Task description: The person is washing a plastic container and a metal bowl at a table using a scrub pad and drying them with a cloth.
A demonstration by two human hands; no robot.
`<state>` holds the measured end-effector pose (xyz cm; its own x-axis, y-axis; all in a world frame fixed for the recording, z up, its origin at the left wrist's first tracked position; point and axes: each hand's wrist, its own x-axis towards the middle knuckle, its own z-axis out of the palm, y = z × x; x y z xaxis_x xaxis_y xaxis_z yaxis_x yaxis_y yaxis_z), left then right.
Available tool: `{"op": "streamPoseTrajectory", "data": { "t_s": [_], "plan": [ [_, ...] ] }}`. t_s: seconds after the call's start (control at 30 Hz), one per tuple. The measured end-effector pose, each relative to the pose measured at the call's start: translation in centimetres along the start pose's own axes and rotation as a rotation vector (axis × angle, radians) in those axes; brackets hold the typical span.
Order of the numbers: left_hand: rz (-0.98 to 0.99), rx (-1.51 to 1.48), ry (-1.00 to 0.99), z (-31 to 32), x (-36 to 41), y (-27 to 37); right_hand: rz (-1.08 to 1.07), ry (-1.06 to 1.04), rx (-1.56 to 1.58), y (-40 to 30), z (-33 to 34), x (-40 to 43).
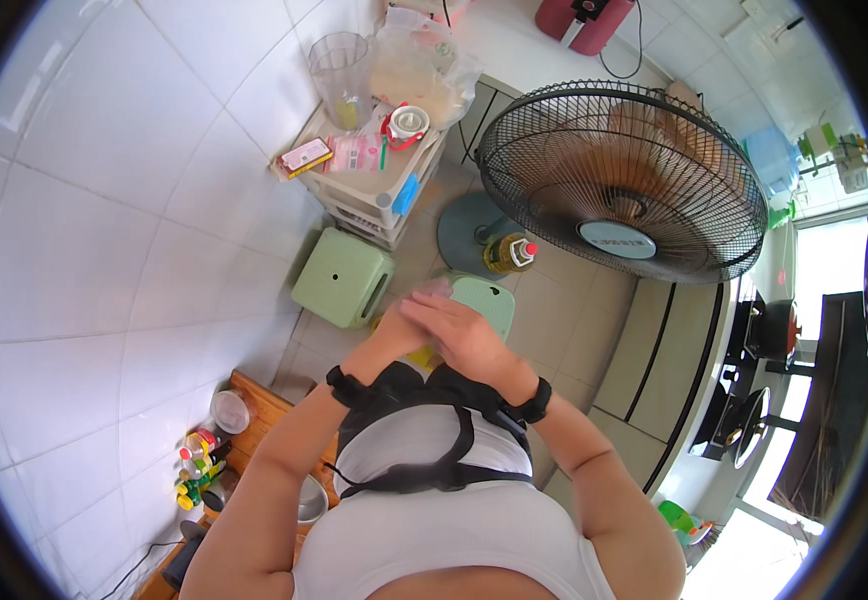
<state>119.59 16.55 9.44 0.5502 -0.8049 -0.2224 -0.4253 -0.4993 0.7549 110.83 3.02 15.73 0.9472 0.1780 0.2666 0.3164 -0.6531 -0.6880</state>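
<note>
My left hand (pixel 398 331) and my right hand (pixel 470 336) are pressed together in front of my waist. The right one lies over the left, and the left fingertips are blurred. Whether anything sits between the palms is hidden. Each wrist wears a black strap. Below and just beyond the hands is a light green plastic stool (pixel 495 304), partly covered by them. Something yellow (pixel 424 355) shows underneath, too covered to identify. Another green stool (pixel 344 277) stands to the left, by the wall. A bottle of yellow oil with a red cap (pixel 509 253) stands farther out.
A large floor fan (pixel 621 180) stands ahead right on its round base (pixel 455 234). Ahead left, a plastic shelf cart (pixel 359 186) carries a clear pitcher (pixel 340 75), packets and a bag. Cabinets (pixel 655 352) with a gas stove line the right. A wooden bench (pixel 265 401) with bottles is behind left.
</note>
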Motion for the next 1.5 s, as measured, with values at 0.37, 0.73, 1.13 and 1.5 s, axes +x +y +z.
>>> {"op": "streamPoseTrajectory", "data": {
  "t_s": [0.37, 0.73, 1.13, 1.5],
  "plan": [
    [0.304, -0.202, 0.402, 3.6, 2.1, -4.9, -0.200, 0.003, -0.106, -0.8, -1.1, -1.3],
    [0.191, -0.660, 0.111, 2.5, 1.2, -4.0, -0.142, 0.049, -0.089, 0.0, 0.4, -2.6],
    [-0.150, -0.377, 0.196, 2.5, 0.7, -4.0, -0.116, 0.052, -0.064, 1.4, 0.3, -1.8],
    [-0.258, -0.473, 0.172, 1.2, 1.1, -4.7, 0.030, 0.091, 0.121, 1.8, 0.3, -1.6]
  ]
}}
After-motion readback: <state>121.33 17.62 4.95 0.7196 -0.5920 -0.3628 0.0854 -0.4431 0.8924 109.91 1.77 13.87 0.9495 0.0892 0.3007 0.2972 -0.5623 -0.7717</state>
